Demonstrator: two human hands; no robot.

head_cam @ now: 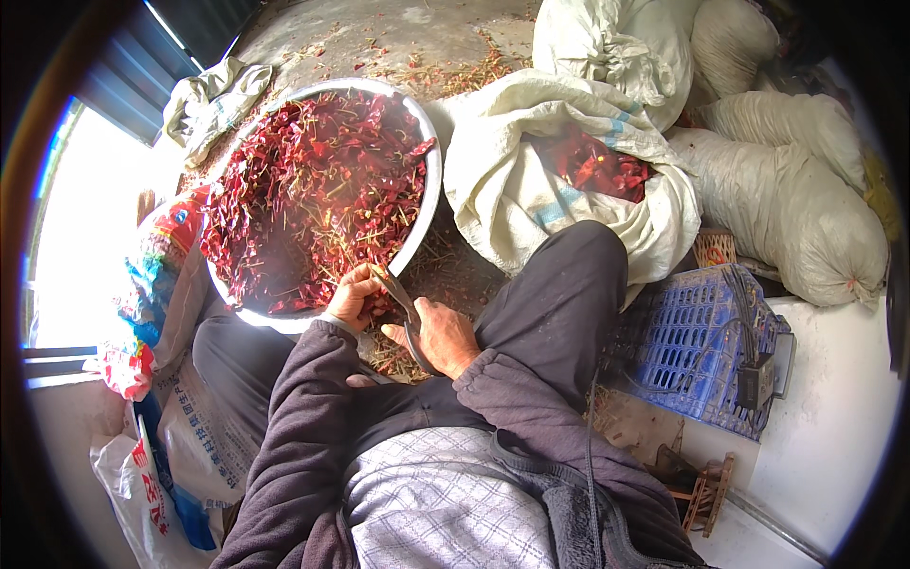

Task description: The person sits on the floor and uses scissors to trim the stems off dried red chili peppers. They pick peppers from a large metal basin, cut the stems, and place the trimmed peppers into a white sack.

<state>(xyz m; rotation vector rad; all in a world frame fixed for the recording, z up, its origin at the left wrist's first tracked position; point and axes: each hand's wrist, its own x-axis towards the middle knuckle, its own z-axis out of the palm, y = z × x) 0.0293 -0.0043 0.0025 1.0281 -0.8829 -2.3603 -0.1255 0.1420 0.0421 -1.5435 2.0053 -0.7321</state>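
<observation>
My right hand (446, 337) grips a pair of scissors (399, 293) by its looped handles. The blades point up and left, close to the fingertips of my left hand (355, 297). Pinched in my left hand is what looks like a dried red chili pepper, mostly hidden by the fingers, with its stem end near the blades. Both hands are over my lap, at the near rim of a large pale metal basin (431, 181). Dried red chili peppers (320, 171) with straw-like stems fill it.
Right of the basin, an open white woven sack (490, 171) holds red chili pieces (604, 167). Several stuffed sacks (796, 199) lie beyond it. A blue plastic crate (682, 348) is at my right; printed bags (206, 427) lie at my left. Stem scraps litter the concrete floor (398, 35).
</observation>
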